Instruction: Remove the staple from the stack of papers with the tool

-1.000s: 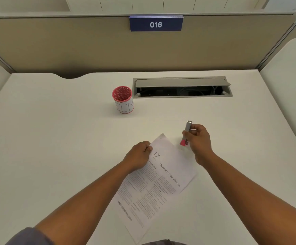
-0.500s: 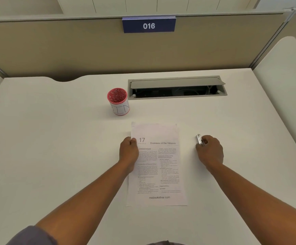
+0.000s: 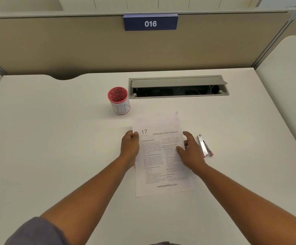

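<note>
Fingers (image 3: 134, 134) of your left hand (image 3: 130, 147) curl over the left edge of the white printed stack of papers (image 3: 161, 156), with the thumb on top of the sheet, so this hand pinches the stack near its upper left part. Your right hand (image 3: 191, 151) lies on the right edge of the same stack, with its fingers spread and relaxed, pressing the paper and holding nothing.

Just beside your right hand, on its outer side, rests the small silver metal staple remover with a pink end (image 3: 205, 145). It lies flat on the white surface (image 3: 55, 138), not touching the papers. Its long axis runs from the far end near your fingertips toward you and slightly to the right, with the pink end nearer to you. Your right hand is clearly the nearer one to it.

The staple itself is too small to see; I cannot tell in which corner it sits.

Farther away, beyond the top left corner of the papers, stands a pink perforated cup with a white label (image 3: 119, 100), and beside it the grey cable hatch (image 3: 178, 86) is open.
</note>
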Demonstrator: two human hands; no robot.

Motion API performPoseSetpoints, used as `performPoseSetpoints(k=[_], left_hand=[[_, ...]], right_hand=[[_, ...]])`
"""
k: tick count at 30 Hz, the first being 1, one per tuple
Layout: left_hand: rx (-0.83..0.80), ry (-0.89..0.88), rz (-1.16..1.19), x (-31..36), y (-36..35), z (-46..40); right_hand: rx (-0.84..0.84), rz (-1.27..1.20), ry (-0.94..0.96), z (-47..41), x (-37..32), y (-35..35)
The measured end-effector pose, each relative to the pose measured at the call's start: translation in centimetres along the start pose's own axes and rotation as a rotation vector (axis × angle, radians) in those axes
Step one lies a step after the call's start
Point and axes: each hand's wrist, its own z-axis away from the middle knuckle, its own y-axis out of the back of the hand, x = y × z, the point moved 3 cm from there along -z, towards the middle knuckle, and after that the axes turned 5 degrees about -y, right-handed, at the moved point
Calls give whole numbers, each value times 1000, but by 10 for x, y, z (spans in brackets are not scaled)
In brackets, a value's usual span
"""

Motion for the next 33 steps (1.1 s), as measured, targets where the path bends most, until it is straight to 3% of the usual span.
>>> performPoseSetpoints(k=[4, 7, 10, 22, 30, 33], left_hand=[[-93, -253, -320, -6, 4, 3], [-169, -505, -710, -20, 8, 8], [-238, -612, -975, -39, 13, 12], [-263, -646, -1046, -53, 17, 17], [-292, -596, -1113, -44, 16, 18], [-251, -694, -1127, -19, 12, 21]], right_hand=[[24, -19, -68, -6, 2, -1], [55, 4, -51, -6, 1, -3], [76, 53, -23, -2, -3, -5], [98, 395, 178, 18, 3, -20], [5, 453, 168, 18, -3, -14], [51, 452, 245, 23, -21, -7]])
